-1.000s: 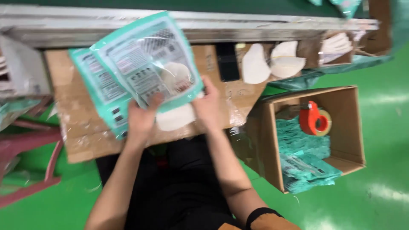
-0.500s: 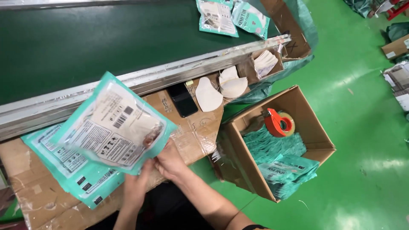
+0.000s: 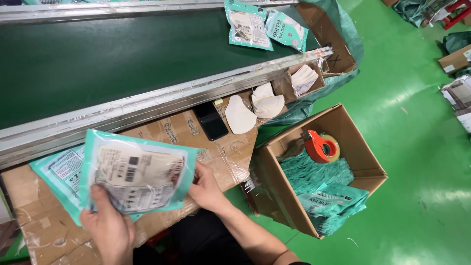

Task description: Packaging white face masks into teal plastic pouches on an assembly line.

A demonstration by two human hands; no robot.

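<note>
The cardboard-covered worktop [image 3: 206,147] is a narrow strip, bounded on its far side by the metal rail [image 3: 147,105] of a dark green conveyor belt [image 3: 98,54] and on its near side by its own taped edge above the person's lap. Its right end stops just short of an open cardboard box [image 3: 343,127] standing on the green floor [image 3: 417,162]; that box holds a heap of teal packets [image 3: 319,176] and a red tape dispenser [image 3: 320,146]. Most open room lies on the belt itself, bare except for two teal packets [image 3: 265,24] at its far right, and on the floor to the right.

The left hand [image 3: 110,225] comes up from the bottom edge, thumb over the front and fingers curled behind the lower left of a teal-bordered packet [image 3: 137,176], closed on it. The right hand [image 3: 206,186] grips the packet's right edge, fingers bent around it, forearm running down and to the right. The packet is held tilted, just above the worktop's near left part, its printed face upward. Beneath it a second teal packet [image 3: 59,169] lies flat on the cardboard, partly covered.

Further right on the worktop rest a black phone [image 3: 212,121], a single white mask [image 3: 239,115], and a stack of white masks [image 3: 269,100]; a small box [image 3: 304,81] with more white masks sits beyond them.
</note>
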